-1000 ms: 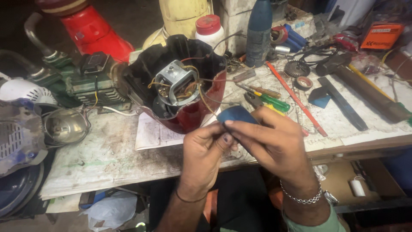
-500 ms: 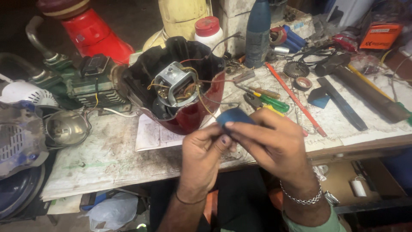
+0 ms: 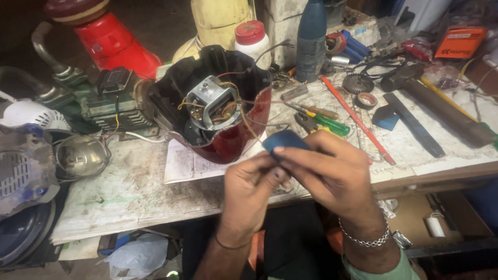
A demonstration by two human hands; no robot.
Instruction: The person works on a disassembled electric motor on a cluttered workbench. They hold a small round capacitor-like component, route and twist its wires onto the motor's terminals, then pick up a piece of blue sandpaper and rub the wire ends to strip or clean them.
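Now, left to right:
Left hand (image 3: pixel 251 189): fingers curled shut, thumb and forefinger pinching the lower edge of the blue block (image 3: pixel 284 140).
Blue block: small, dark blue, matte, rounded at its corners; only its top shows above the fingertips, so its full shape is hard to tell.
Right hand (image 3: pixel 332 176): fingers closed over the block from the far side, forefinger lying along its near edge.
Beyond the fingers: red appliance housing (image 3: pixel 233 140), open, its motor (image 3: pixel 210 106) and loose wires showing.
Right of the fingers: green-handled screwdriver (image 3: pixel 327 124) on the workbench (image 3: pixel 129 192).
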